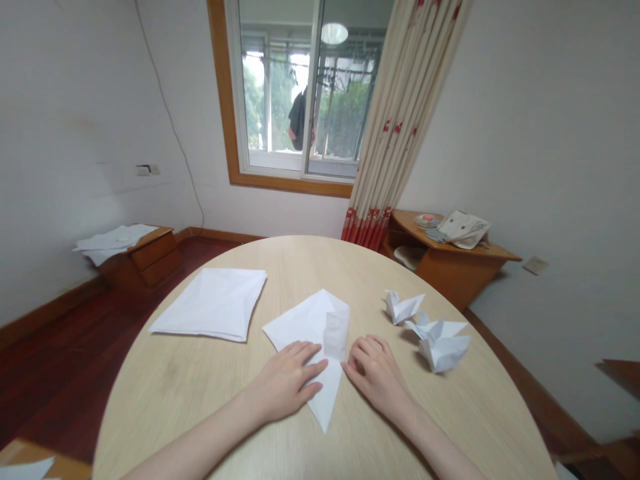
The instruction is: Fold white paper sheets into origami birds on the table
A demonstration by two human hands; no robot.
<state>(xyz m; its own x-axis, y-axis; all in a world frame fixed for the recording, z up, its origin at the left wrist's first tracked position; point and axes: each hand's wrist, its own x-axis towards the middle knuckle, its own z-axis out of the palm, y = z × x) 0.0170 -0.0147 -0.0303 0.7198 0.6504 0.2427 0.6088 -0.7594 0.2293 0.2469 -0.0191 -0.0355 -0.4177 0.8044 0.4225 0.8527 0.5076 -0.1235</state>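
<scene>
On the table in front of me lies a partly folded sheet of white paper [305,319], its right side folded over and a point facing me. My left hand [287,377] rests on the sheet's lower left part, fingers spread and palm down. At the sheet's right edge sits my right hand [374,368], its fingers curled, the thumb side close to the fold. Whether the right fingertips pinch the edge is hidden. Several folded paper birds [443,343] stand to the right of that hand.
A stack of white paper sheets [213,303] lies on the left of the round wooden table [175,400]. Beyond it are a low drawer cabinet [157,257], a window, a curtain [395,127] and a corner desk [445,267] with a white bag [465,229].
</scene>
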